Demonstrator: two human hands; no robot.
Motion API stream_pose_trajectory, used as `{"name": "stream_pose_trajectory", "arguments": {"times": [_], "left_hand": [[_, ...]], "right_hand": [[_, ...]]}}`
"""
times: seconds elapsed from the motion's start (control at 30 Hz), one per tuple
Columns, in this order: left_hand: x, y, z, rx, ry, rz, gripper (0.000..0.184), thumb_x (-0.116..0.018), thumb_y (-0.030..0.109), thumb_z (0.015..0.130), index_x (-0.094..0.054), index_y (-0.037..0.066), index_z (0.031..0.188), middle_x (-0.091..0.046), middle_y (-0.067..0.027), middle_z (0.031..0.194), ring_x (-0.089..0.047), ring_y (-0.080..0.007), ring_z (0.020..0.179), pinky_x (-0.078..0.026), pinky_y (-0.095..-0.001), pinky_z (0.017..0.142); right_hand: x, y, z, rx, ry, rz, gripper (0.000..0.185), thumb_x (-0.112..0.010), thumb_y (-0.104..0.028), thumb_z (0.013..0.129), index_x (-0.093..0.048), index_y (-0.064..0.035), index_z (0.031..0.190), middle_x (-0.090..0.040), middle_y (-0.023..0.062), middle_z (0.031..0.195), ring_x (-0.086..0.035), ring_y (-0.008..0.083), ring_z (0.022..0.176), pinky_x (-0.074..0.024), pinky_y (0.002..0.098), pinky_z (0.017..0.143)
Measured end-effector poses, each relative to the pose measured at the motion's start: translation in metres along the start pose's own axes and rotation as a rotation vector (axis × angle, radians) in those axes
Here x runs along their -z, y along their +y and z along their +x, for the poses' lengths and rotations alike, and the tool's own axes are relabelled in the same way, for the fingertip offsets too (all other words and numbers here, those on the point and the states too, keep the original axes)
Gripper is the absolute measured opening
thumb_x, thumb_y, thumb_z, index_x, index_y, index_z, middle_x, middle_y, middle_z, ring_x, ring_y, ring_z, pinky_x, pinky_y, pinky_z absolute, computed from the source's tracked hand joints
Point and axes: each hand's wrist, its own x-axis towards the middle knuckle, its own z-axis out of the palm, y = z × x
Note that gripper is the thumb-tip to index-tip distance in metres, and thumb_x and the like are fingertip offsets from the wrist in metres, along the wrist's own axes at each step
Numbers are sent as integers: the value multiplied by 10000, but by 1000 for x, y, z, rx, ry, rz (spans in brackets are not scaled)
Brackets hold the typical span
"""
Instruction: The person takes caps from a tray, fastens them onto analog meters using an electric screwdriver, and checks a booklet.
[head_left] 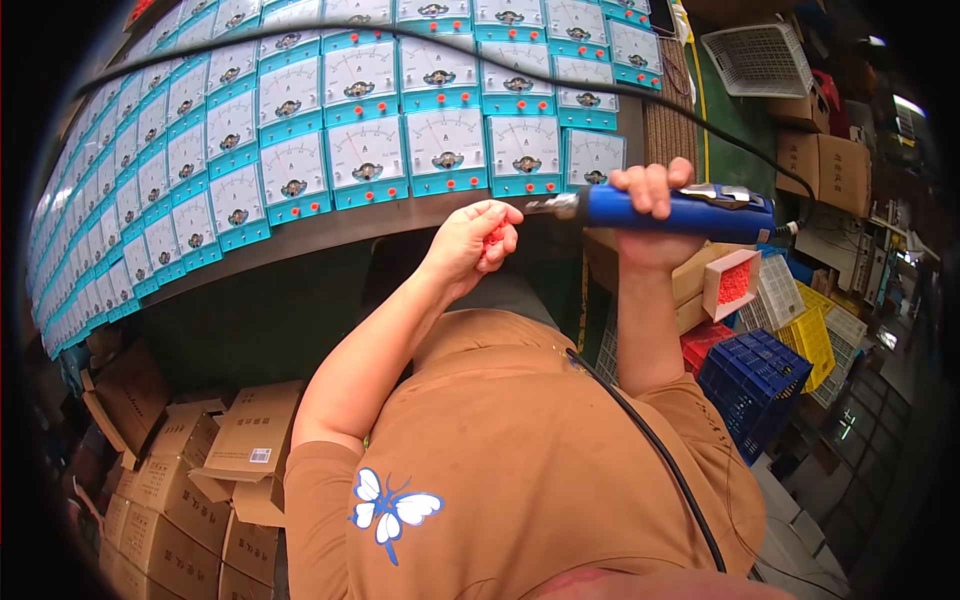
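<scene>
My right hand is wrapped round a blue electric screwdriver, which lies nearly level with its bit pointing left. My left hand is closed on several small red plastic pieces. Its thumb and forefinger pinch at the tip of the screwdriver bit; whatever sits between them is too small to make out. Just beyond the hands, panel meters with white dials and teal bases stand in rows, many carrying red terminals along the front.
A black cable arcs over the meters to the screwdriver. At right are a box of red pieces, a blue crate, a yellow crate and a white basket. Cardboard boxes are stacked lower left. The table edge runs before me.
</scene>
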Motion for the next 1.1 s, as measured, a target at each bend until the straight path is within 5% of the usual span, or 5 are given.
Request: {"name": "stream_pose_trajectory", "arguments": {"times": [0.27,0.5,0.53,0.9,1.1], "left_hand": [[-24,5,15,-27,53,127,189,-498,213,963,-564,37,989,-573,-36,634,-393,-31,431,-277,-172,379],[-11,12,28,-109,83,179,237,-429,171,968,-583,3,1030,-564,-17,691,-401,-37,465,-293,-171,401],[-12,10,28,-105,61,145,243,-418,167,968,-582,0,1033,-562,-21,692,-399,-39,464,-292,-172,400],[-18,-3,34,-65,56,58,164,-486,192,958,-560,47,963,-553,-21,698,-415,-31,487,-281,-164,404],[-30,0,38,-72,93,108,147,-542,195,937,-584,55,919,-557,8,707,-420,-21,497,-275,-160,410]], "right_hand": [[-7,5,4,-99,-69,-40,507,-322,-525,931,-551,-73,899,-546,72,617,-531,210,645,-386,383,800],[39,-24,61,356,-4,-497,512,-398,-506,856,-593,-46,970,-572,108,675,-545,228,677,-394,388,809],[46,-22,70,362,-45,-407,520,-431,-501,850,-550,-7,964,-578,152,675,-569,248,659,-449,357,699],[84,-9,89,271,-15,-480,491,-412,-487,847,-551,-16,868,-569,126,665,-552,243,622,-431,369,683],[81,-5,89,215,-63,-538,585,-401,-588,851,-530,-18,855,-580,139,671,-580,242,647,-464,372,666]]}}
